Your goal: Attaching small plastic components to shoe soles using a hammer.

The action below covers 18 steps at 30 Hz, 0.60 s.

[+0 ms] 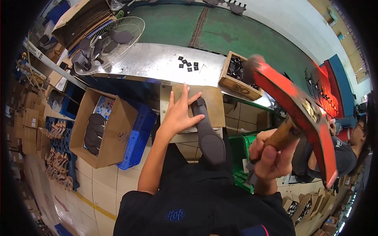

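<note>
A dark shoe sole with a heel lies lengthwise in front of me, its heel end on a tan board and its rounded toe toward my body. My left hand has its thumb and index finger pressed on the sole near the heel; its other fingers spread over the board. My right hand is wrapped round the wooden handle of a hammer with a red head, raised to the right of the sole. Several small black square pieces lie on the metal ledge beyond the board.
A wooden box of black parts stands right on the ledge, a wire basket of dark soles left. Beyond runs a green conveyor. A cardboard box and blue crate stand left, a green crate and a seated person right.
</note>
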Available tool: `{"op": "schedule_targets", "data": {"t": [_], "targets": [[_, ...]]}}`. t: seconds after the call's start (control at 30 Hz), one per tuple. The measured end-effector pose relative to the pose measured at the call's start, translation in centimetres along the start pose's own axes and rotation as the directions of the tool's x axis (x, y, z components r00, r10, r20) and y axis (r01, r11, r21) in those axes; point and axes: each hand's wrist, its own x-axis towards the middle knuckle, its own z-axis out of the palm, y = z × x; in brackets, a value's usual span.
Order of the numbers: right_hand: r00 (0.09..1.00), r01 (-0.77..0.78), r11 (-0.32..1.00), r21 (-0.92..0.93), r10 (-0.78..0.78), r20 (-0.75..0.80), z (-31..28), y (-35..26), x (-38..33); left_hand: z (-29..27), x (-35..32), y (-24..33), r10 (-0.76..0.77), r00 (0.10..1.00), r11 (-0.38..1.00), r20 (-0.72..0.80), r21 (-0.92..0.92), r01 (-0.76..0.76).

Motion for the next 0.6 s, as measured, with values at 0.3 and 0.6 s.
{"op": "schedule_targets", "data": {"t": [0.3, 0.6], "targets": [[0.929, 0.144, 0.809, -0.570, 0.087, 0.359, -2.6, 5.0, 1.9, 0.7, -2.5, 1.4, 0.116, 0.990, 0.992, -0.079, -0.038, -0.119], [0.685, 0.581, 0.351, -0.734, 0.277, 0.674, -2.0, 11.0, 3.9, -6.6, -8.0, 12.6, 0.050, 0.955, 0.745, 0.291, -0.648, 0.158]]}}
